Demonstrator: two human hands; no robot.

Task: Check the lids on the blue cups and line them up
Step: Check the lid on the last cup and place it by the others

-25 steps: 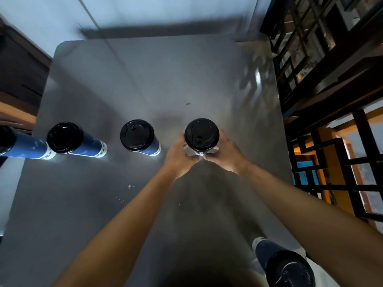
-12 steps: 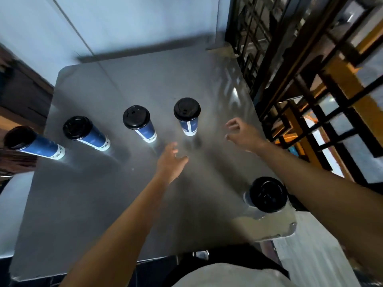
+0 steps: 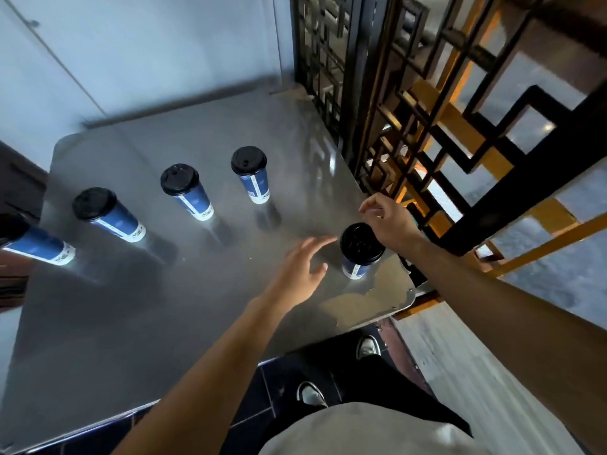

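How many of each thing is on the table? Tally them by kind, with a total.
Blue cups: 5
Black lids: 5
Total: 10

Both open hands point(image 3: 303, 270) point(image 3: 391, 224) flanking the fifth lidded blue cup point(image 3: 359, 251) near the table corner point(image 3: 397, 290)

**One head-worn view, looking steeply down**

A single wide-angle camera sits on the person's head, facing forward and down over the grey table point(image 3: 131, 323). It stands close above the near edge, taking in both forearms, the person's shoes point(image 3: 310, 394) below, and the wall beyond the far edge.
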